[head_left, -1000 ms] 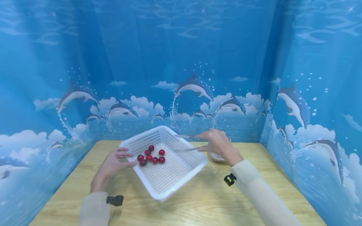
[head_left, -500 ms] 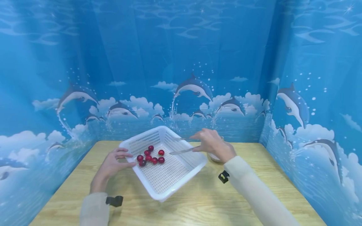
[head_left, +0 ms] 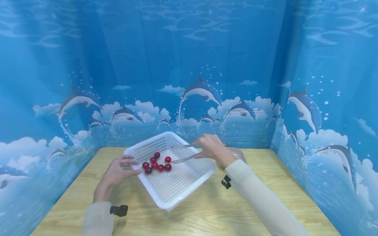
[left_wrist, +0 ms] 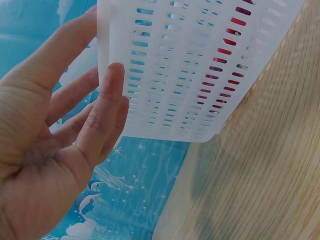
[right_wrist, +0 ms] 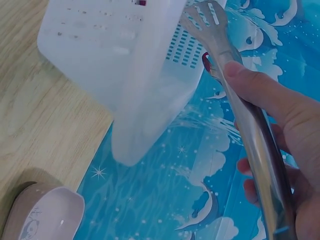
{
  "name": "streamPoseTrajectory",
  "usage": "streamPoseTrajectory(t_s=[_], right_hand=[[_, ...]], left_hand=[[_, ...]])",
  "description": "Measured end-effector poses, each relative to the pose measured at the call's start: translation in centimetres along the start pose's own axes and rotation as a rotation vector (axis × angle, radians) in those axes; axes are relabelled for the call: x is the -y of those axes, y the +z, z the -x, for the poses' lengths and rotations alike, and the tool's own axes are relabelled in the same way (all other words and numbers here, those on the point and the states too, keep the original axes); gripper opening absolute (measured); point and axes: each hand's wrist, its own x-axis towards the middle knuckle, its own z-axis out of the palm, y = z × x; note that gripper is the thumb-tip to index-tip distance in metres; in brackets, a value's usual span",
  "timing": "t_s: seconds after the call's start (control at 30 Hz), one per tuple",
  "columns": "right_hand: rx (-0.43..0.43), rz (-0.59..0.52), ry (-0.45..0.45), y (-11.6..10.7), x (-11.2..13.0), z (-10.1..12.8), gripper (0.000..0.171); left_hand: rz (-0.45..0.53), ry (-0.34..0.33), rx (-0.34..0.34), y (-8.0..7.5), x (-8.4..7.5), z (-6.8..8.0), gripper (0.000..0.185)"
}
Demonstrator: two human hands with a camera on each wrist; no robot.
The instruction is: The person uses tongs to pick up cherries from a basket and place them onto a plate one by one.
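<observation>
My left hand [head_left: 119, 170] holds the left rim of a white perforated plastic basket [head_left: 193, 188]; its fingers lie against the outer wall in the left wrist view. Several dark red cherries [head_left: 160, 168] lie grouped toward the basket's left side. Metal serving tongs [right_wrist: 252, 130] with slotted ends are gripped in my right hand [head_left: 211, 147]. The tongs' two arms are spread apart over the basket, and the lower tip is close beside the rightmost cherries. Nothing is visibly pinched between the tips.
Behind my right wrist stands a small pinkish bowl [head_left: 238, 153], partly hidden; the right wrist view shows a drawing inside this bowl [right_wrist: 55, 212]. A light wooden table [head_left: 206, 216] lies below. Blue dolphin-print curtains [head_left: 189, 65] enclose the back and sides.
My right hand has moved left with the tongs, bringing their tips nearer to the cherries. More of the bowl now shows behind the wrist. The left hand and basket stay nearly still.
</observation>
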Motion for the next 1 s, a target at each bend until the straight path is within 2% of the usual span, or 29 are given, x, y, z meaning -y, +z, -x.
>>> streamPoseTrajectory(t_s=[0.3,0.6,1.0], right_hand=[[0.030,-0.022,-0.022,0.4,1.0,-1.2,0.046],[0.061,0.051,-0.028,1.1,2.2,-2.2,0.040],[0.078,0.046,-0.009,1.7,3.4,-2.4,0.041]], left_hand=[[0.019,-0.031,0.011,-0.1,-0.3,0.1,0.066],[0.010,-0.033,0.017,-0.1,-0.3,0.2,0.067],[0.015,-0.043,0.012,-0.1,-0.1,0.0,0.066]])
